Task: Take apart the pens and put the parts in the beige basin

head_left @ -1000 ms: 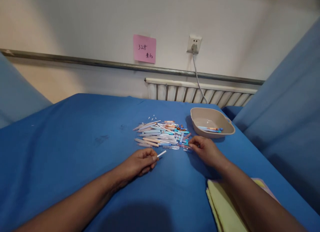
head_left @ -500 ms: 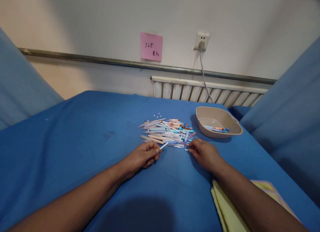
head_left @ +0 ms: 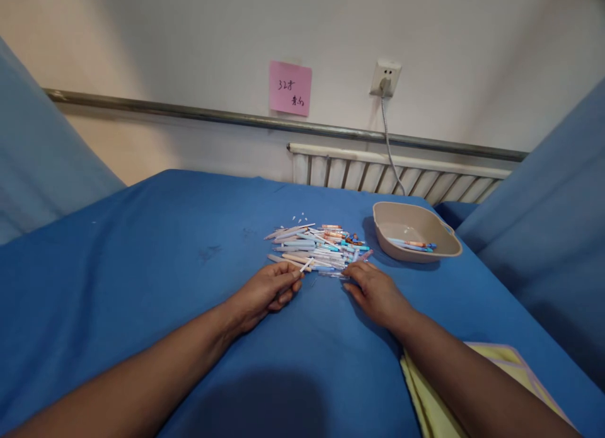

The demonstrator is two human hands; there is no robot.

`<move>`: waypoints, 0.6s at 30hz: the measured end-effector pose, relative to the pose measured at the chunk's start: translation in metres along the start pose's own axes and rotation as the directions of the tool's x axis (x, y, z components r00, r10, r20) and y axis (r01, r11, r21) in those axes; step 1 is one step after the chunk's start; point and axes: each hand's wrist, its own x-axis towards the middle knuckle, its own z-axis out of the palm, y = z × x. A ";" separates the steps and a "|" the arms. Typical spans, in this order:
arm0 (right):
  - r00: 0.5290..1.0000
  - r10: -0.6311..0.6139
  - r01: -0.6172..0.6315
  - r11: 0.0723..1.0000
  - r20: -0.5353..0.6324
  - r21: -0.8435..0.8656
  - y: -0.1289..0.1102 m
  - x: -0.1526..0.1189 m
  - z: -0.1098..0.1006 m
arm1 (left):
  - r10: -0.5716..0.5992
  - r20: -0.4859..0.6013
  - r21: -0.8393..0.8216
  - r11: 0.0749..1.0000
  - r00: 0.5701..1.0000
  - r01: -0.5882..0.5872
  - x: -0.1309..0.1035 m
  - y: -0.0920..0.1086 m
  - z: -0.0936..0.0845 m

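As the left hand [head_left: 270, 289] pinches a stick [head_left: 307, 265], open cloth [head_left: 142, 261] borders the pens [head_left: 299, 248].

lower end of the white stick [head_left: 307, 265] hidden in the left hand [head_left: 276, 285], near edge of the pen pile [head_left: 302, 244] partly covered by the right hand [head_left: 375, 293], yellow cloth [head_left: 425, 394] cut off at the bottom, white specks [head_left: 303, 214] too small to identify

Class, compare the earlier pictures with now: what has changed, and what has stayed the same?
The left hand moved forward toward the pen pile, the right hand leftward along its near edge. The left hand still grips the white stick; the basin looks unmoved.
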 end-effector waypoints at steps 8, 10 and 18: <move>0.999 0.018 -0.016 0.998 0.034 -0.053 -0.002 0.000 0.005 | -0.076 0.043 -0.206 0.975 0.996 0.084 -0.001 0.000 -0.004; 0.999 0.030 -0.028 0.999 0.032 -0.040 -0.003 -0.001 0.005 | -0.081 0.044 -0.219 0.972 0.996 0.088 -0.002 0.001 -0.004; 0.995 0.093 -0.089 0.991 -0.031 0.103 0.000 -0.002 0.006 | 0.035 0.077 -0.048 0.998 0.996 -0.032 -0.001 -0.003 -0.004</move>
